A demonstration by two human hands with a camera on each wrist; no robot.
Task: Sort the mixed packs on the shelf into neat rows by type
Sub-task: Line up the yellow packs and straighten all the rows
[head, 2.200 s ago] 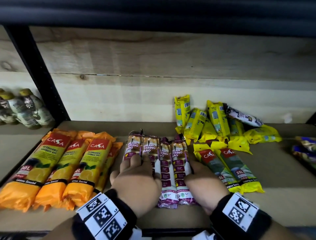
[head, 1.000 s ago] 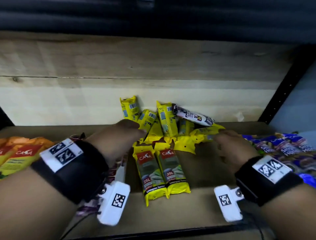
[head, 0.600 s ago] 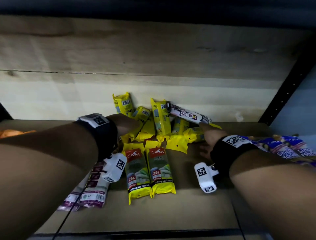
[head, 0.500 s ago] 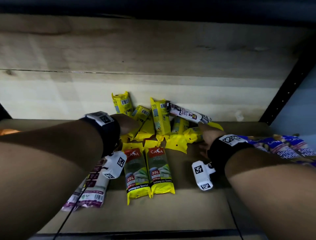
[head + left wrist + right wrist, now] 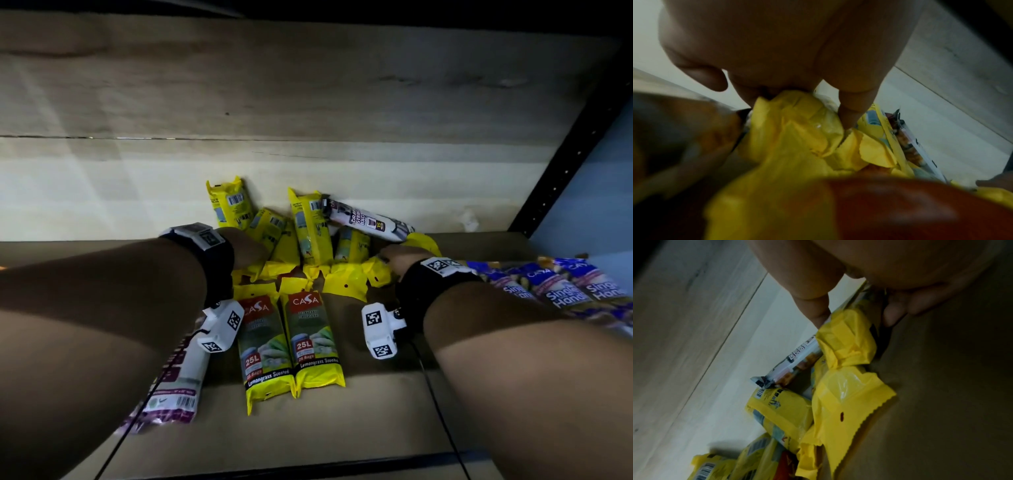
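Several yellow bag packs [image 5: 310, 226] lie jumbled against the back wall of the shelf [image 5: 376, 428]. Across their right side lies a white drawstring-bag pack [image 5: 368, 221]. Two more yellow packs [image 5: 265, 342] lie flat and side by side in front. My left hand [image 5: 246, 251] is at the heap's left side; in the left wrist view the left hand [image 5: 801, 110] pinches the crumpled end of a yellow pack [image 5: 797, 129]. My right hand [image 5: 399, 258] is at the heap's right side; in the right wrist view the right hand [image 5: 855, 321] grips a yellow pack [image 5: 846, 340] under the white pack [image 5: 797, 363].
Purple-and-white drawstring packs [image 5: 181, 383] lie under my left forearm. Blue single-handle packs [image 5: 561, 287] fill the shelf's right end. A black upright post [image 5: 565, 164] stands at the back right. The wooden back wall is close behind the heap.
Both hands left the purple packs and reached back to the yellow heap, one at each side. In the last half second they barely moved.
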